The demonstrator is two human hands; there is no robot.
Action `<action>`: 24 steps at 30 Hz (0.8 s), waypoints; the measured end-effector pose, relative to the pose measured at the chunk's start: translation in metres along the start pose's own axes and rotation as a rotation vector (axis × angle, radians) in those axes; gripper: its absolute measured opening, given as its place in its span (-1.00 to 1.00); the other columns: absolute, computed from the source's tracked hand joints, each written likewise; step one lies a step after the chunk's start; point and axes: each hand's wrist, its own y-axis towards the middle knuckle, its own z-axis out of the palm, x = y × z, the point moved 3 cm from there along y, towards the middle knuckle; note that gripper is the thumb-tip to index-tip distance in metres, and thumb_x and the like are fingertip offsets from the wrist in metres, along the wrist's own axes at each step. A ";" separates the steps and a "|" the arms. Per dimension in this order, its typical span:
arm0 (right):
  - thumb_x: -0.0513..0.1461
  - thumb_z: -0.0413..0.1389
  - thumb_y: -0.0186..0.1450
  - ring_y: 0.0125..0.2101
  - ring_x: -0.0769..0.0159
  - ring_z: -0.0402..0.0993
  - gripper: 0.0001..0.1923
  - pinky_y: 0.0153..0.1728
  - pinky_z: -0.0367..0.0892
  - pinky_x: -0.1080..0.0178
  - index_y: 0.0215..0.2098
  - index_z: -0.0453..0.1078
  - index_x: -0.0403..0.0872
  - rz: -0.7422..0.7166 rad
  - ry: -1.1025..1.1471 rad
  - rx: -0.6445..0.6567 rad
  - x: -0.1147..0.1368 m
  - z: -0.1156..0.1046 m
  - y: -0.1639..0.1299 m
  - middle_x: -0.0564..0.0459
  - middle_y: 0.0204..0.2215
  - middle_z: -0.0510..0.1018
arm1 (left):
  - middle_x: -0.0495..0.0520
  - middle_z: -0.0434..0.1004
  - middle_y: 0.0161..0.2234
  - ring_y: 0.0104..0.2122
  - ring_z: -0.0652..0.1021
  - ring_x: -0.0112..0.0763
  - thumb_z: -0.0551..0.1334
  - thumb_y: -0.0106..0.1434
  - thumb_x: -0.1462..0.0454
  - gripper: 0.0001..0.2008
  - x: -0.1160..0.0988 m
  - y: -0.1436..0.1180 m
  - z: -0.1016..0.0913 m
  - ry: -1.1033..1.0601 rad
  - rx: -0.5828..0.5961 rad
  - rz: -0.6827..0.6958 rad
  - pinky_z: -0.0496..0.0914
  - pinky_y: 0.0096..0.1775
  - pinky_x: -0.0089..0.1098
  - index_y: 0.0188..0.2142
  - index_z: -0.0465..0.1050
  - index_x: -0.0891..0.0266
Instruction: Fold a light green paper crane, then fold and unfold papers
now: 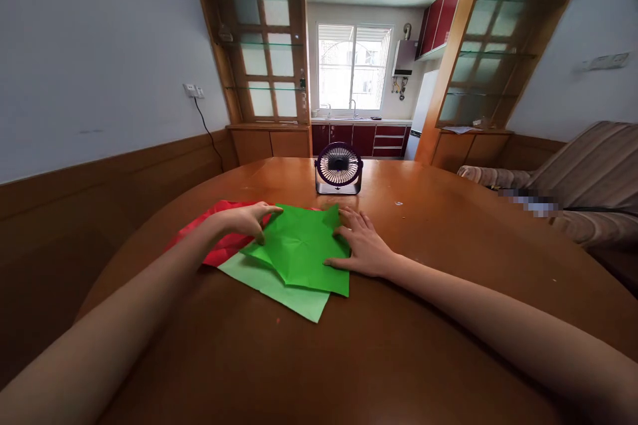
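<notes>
One cam only, head-worn, looking fwd and down across a round wooden table (399, 358) from the near edge; both forearms run in from the bottom corners, so it sits close above them. Faces a small desk fan (338, 169) at the table's far side, w/ kitchen window (353, 66) straight beyond. Wide lens, edges bowed; no 2nd view to overlap with.

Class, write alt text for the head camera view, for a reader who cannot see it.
Two bare hands press on a creased bright green paper sheet on a round wooden table: the left hand at its left corner, the right hand flat on its right edge. A paler green sheet and a red sheet lie beneath, and a small desk fan stands behind.
</notes>
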 end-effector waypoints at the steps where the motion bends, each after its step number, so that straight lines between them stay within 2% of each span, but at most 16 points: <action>1: 0.27 0.04 0.15 0.32 -0.18 -0.22 -0.21 0.25 -0.18 -0.18 0.03 0.39 -0.17 -0.028 -0.020 0.012 0.001 0.001 -0.001 -0.28 0.33 -0.05 | 0.16 0.42 0.06 -0.04 0.49 -0.15 0.29 -0.18 0.37 -0.15 -0.006 0.000 0.004 0.076 0.054 -0.009 0.39 -0.15 -0.43 0.20 0.28 0.15; 3: 0.24 0.01 0.21 0.35 -0.13 -0.42 -0.15 0.27 -0.32 -0.18 0.22 0.20 -0.18 -0.074 -0.064 0.028 0.002 0.002 0.000 -0.25 0.37 -0.26 | 0.23 0.39 0.06 -0.04 0.49 -0.14 0.23 -0.03 0.30 -0.19 -0.017 0.000 0.012 0.239 0.104 -0.064 0.38 -0.13 -0.39 0.27 0.14 0.20; 5: 0.21 0.00 0.23 0.35 -0.12 -0.52 -0.11 0.27 -0.44 -0.18 0.33 0.02 -0.16 -0.130 -0.118 0.023 0.004 0.001 0.001 -0.22 0.38 -0.36 | 0.30 0.41 0.03 -0.03 0.48 -0.12 0.16 0.15 0.17 -0.32 -0.027 -0.001 0.021 0.435 0.087 -0.129 0.37 -0.10 -0.34 0.26 0.15 0.27; 7: 0.18 0.00 0.26 0.34 -0.10 -0.55 -0.12 0.26 -0.54 -0.18 0.36 -0.07 -0.12 -0.191 -0.158 0.018 0.007 -0.001 0.001 -0.18 0.38 -0.39 | 0.45 0.37 0.04 0.03 0.42 0.07 0.07 0.24 0.10 -0.37 -0.036 -0.001 0.031 0.502 0.034 -0.181 0.36 -0.07 -0.17 0.24 0.18 0.37; 10: 0.12 -0.07 0.33 0.35 -0.04 -0.46 -0.23 0.27 -0.54 -0.15 0.36 -0.06 -0.09 -0.262 -0.137 0.096 0.010 -0.002 0.001 -0.14 0.38 -0.35 | 0.52 0.34 0.05 0.03 0.40 0.19 -0.06 0.32 0.02 -0.38 -0.044 -0.002 0.045 0.547 -0.014 -0.207 0.34 -0.09 -0.05 0.21 0.23 0.41; 13: 0.11 -0.23 0.40 0.35 0.02 -0.28 -0.30 0.30 -0.34 -0.11 0.36 -0.06 -0.07 -0.208 -0.030 0.287 0.006 0.005 -0.002 -0.14 0.37 -0.19 | 0.53 0.35 0.04 -0.04 0.47 0.17 -0.11 0.34 -0.04 -0.33 -0.046 -0.003 0.052 0.554 -0.065 -0.248 0.37 -0.14 -0.07 0.24 0.19 0.39; 16: 0.15 -0.27 0.39 0.34 -0.01 -0.23 -0.27 0.28 -0.22 -0.11 0.37 -0.11 -0.07 -0.139 0.040 0.382 0.002 0.011 -0.003 -0.20 0.35 -0.11 | 0.56 0.35 0.04 -0.09 0.50 0.17 -0.11 0.35 -0.03 -0.31 -0.046 -0.003 0.054 0.527 -0.120 -0.309 0.39 -0.19 -0.09 0.29 0.05 0.42; 18: 0.14 -0.25 0.39 0.34 -0.03 -0.22 -0.28 0.28 -0.22 -0.12 0.37 -0.10 -0.07 -0.134 0.056 0.370 0.000 0.012 -0.004 -0.21 0.35 -0.09 | 0.56 0.40 -0.01 -0.08 0.50 0.18 -0.05 0.34 0.00 -0.29 -0.045 -0.002 0.052 0.488 -0.159 -0.307 0.38 -0.17 -0.09 0.30 -0.02 0.49; 20: 0.13 -0.22 0.39 0.34 -0.03 -0.18 -0.29 0.28 -0.20 -0.12 0.36 -0.06 -0.05 -0.131 0.070 0.340 0.000 0.012 -0.003 -0.20 0.35 -0.05 | 0.53 0.48 -0.08 -0.06 0.50 0.18 0.05 0.29 0.02 -0.26 -0.042 0.001 0.046 0.404 -0.205 -0.273 0.37 -0.14 -0.09 0.28 0.00 0.53; 22: 0.13 -0.16 0.37 0.32 -0.05 -0.09 -0.30 0.26 -0.14 -0.13 0.34 0.02 -0.05 -0.117 0.084 0.295 0.001 0.010 -0.003 -0.21 0.33 0.03 | 0.46 0.51 -0.11 -0.07 0.51 0.16 0.17 0.20 0.05 -0.24 -0.035 0.006 0.038 0.247 -0.240 -0.221 0.37 -0.14 -0.13 0.25 0.05 0.47; 24: 0.12 -0.10 0.35 0.29 -0.07 0.01 -0.31 0.24 -0.08 -0.15 0.30 0.11 -0.07 -0.101 0.098 0.235 0.001 0.008 -0.003 -0.23 0.30 0.09 | 0.36 0.52 -0.09 -0.10 0.54 0.04 0.27 0.10 0.16 -0.23 -0.027 0.011 0.031 0.004 -0.252 -0.149 0.39 -0.17 -0.23 0.25 0.06 0.38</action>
